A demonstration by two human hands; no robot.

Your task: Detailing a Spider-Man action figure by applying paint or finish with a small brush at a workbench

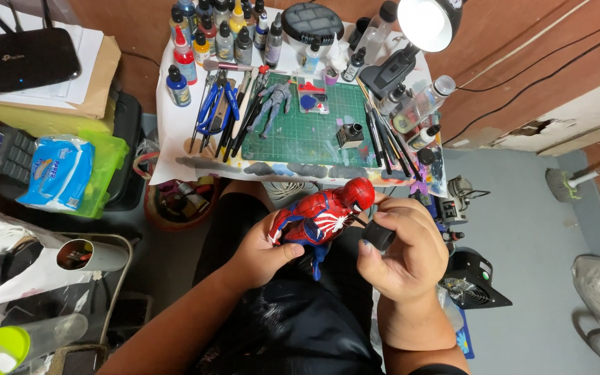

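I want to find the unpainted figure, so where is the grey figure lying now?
In the head view the grey figure lies on the left part of the green cutting mat, beside the black tools, above the hands.

One view only, worn on the head, looking steeply down over the person's lap. It sits close above the left hand [262, 253] and right hand [404, 253]; the cluttered surface [175, 132] with its green cutting mat [307, 135] lies beyond, floor at both sides.
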